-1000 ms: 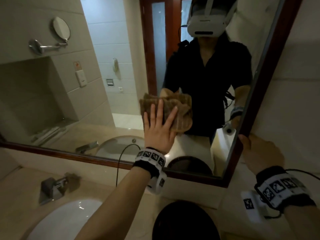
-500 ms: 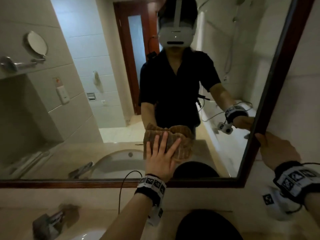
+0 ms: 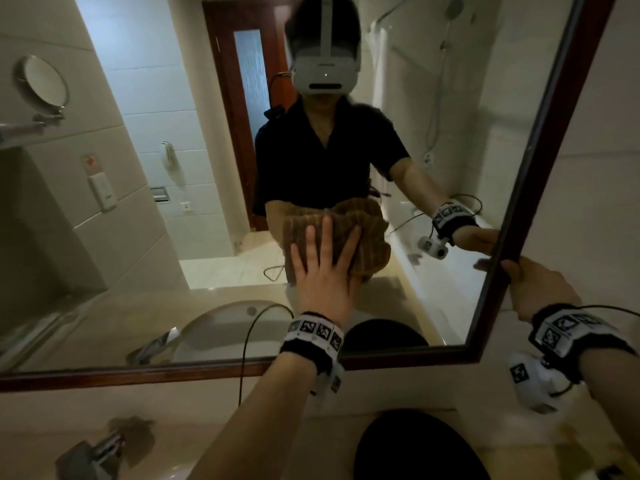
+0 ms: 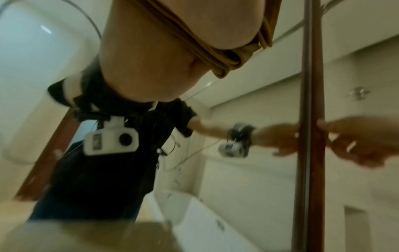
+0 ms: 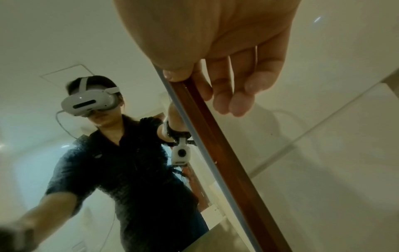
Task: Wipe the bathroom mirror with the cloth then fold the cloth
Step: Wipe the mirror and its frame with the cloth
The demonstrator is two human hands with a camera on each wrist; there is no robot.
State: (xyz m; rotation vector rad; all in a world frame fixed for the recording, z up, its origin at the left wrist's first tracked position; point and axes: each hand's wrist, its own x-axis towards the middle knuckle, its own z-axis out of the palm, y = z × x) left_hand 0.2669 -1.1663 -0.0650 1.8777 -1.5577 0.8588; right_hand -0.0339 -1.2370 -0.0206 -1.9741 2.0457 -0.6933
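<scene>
The wall mirror (image 3: pixel 145 209) has a dark red wooden frame (image 3: pixel 540 161). My left hand (image 3: pixel 323 258) lies flat, fingers straight and spread, pressing a bunched brown ribbed cloth (image 3: pixel 372 237) against the lower middle of the glass. In the left wrist view the cloth (image 4: pixel 218 56) shows as folds under the palm of the left hand (image 4: pixel 164 51). My right hand (image 3: pixel 526 282) holds the frame's right edge. Its thumb lies on the frame (image 5: pixel 226 162) in front, and the fingers (image 5: pixel 235 95) reach behind it.
A stone counter (image 3: pixel 214 445) runs below the mirror, with a chrome tap (image 3: pixel 93 455) and a basin at the lower left. A black round shape (image 3: pixel 415 448) fills the bottom centre. A tiled wall (image 3: pixel 602 168) stands right of the frame. A cable (image 3: pixel 242 362) hangs from my left wrist.
My left hand slid the cloth down the glass, then back up a little. The head view tilted upward. My right hand stayed on the frame's right edge.
</scene>
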